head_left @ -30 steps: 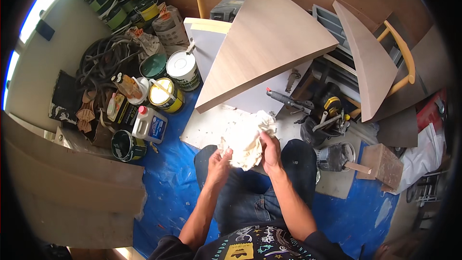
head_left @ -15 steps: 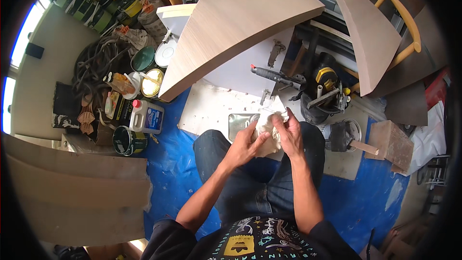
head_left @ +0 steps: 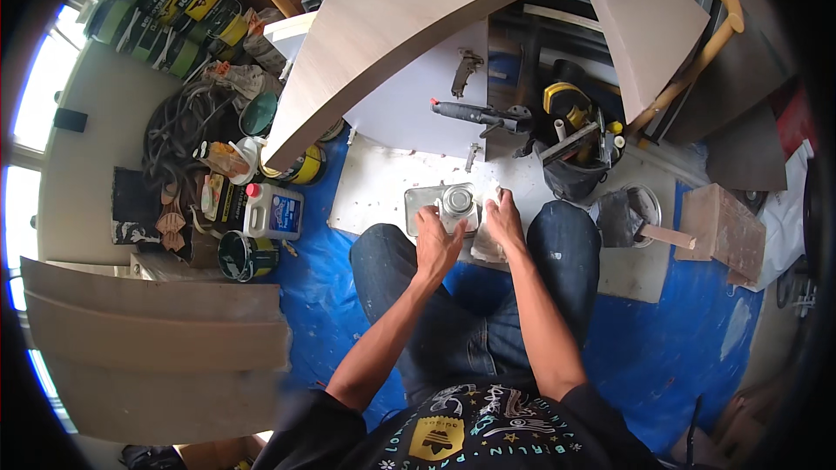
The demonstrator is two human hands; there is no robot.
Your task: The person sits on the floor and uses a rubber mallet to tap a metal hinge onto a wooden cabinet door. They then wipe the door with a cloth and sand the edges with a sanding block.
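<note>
- Blue plastic sheeting (head_left: 318,331) lies beneath a white flat board (head_left: 370,178).
- Silvery rectangular metal tin (head_left: 427,198) sits over the board; left hand (head_left: 438,242) at its near edge, grip unclear.
- Right hand (head_left: 507,224) grasps crumpled white cloth (head_left: 486,248) beside it.
- Tin-handling seems the current step; the next move calls for steadiness.

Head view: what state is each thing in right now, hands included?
Metal tin, resting on the pale board.
Cloth, bunched.
Left hand, at the tin; grip unclear.
Right hand, grip closed on the cloth.
White jug, upright, red cap on.
Dark pail, upright, open.
Black bucket, holding tools.
Blue sheet, spread out, creased.
</note>
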